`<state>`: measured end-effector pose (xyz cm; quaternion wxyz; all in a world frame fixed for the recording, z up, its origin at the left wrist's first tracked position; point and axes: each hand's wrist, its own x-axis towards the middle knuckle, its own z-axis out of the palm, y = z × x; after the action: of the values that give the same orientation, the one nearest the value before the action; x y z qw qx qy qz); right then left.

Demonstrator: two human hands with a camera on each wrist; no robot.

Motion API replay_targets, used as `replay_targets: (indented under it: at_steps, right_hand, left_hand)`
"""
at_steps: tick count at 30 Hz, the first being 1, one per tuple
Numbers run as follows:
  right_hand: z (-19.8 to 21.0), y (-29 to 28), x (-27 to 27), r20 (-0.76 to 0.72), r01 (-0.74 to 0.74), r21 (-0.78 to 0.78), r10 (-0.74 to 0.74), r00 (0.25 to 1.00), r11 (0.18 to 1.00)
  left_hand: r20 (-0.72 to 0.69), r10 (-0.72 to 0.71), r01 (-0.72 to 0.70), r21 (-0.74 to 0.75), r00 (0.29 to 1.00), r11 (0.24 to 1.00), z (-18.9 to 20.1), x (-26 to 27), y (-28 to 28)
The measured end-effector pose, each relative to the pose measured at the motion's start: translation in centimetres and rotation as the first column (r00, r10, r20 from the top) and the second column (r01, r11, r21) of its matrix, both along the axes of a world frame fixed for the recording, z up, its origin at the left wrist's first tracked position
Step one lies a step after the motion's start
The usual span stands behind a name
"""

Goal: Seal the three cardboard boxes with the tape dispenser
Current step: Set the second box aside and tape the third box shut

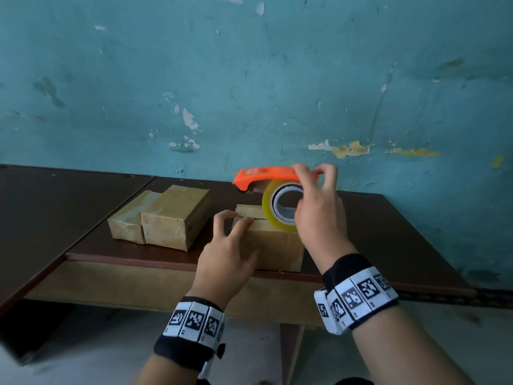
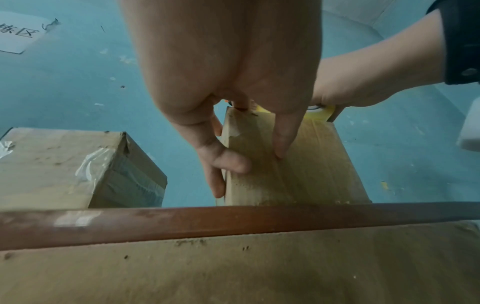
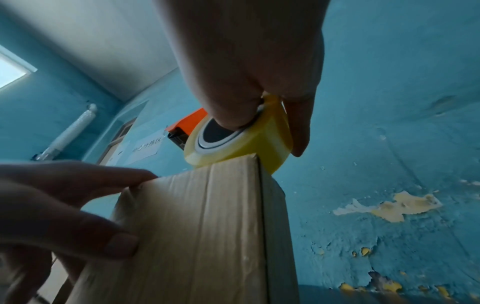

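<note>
A plain cardboard box [image 1: 274,245] stands at the table's front edge. My left hand [image 1: 238,232] holds its top left corner, with fingers over the top edge and the thumb on the front face [image 2: 246,152]. My right hand [image 1: 311,187] grips an orange tape dispenser [image 1: 263,175] holding a yellowish tape roll [image 1: 270,215]. The roll sits on the box's top at the near right edge [image 3: 249,148]. Two other boxes stand side by side to the left, a flat one [image 1: 127,218] and a taller one [image 1: 175,215], both with shiny tape on them.
The dark brown table [image 1: 388,232] butts against a peeling blue wall [image 1: 249,93]. A second dark tabletop [image 1: 41,212] adjoins at the left. The near box overhangs the reddish front edge [image 2: 233,222] slightly. Bare tabletop lies right of the near box.
</note>
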<state>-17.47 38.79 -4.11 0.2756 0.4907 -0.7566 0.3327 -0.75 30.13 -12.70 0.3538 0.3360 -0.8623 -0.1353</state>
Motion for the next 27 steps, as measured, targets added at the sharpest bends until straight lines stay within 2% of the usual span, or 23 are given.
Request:
replay_targets:
  at_steps: [7,12,15,23,25,27]
  right_hand:
    - [0.8,-1.8,1.8,-0.082,0.02,0.053,-0.016,0.997,0.998]
    - [0.1,-1.7,0.5,-0.038,-0.033,0.021,0.034,0.999,0.999]
    - [0.2,-1.4,0.0,-0.072,-0.057,0.019,0.059,0.996,0.998]
    - [0.5,-1.5,0.6,-0.125,-0.039,0.102,0.052,0.991,0.994]
    - [0.3,-1.5,0.4,-0.12,-0.035,0.098,0.047,0.992,0.995]
    - [0.2,-1.5,0.3,-0.123,-0.032,0.091,0.043,0.991,0.995]
  left_hand:
    - [-0.003,0.034,-0.034,0.053,0.999,0.998,-0.1,-0.5,0.5]
    - [-0.013,0.024,-0.023,0.036,1.0,0.999,-0.2,-0.3,0.5]
    - [-0.006,0.023,-0.022,0.033,1.0,0.999,-0.4,-0.4,0.5]
    - [0.001,0.011,-0.011,0.041,1.0,0.999,0.0,0.0,0.4]
    - [-0.061,-0.041,0.045,0.055,0.997,0.998,-0.2,0.4,0.2]
    - [-0.207,-0.086,0.121,0.162,0.975,0.979,-0.7,0.9,-0.1]
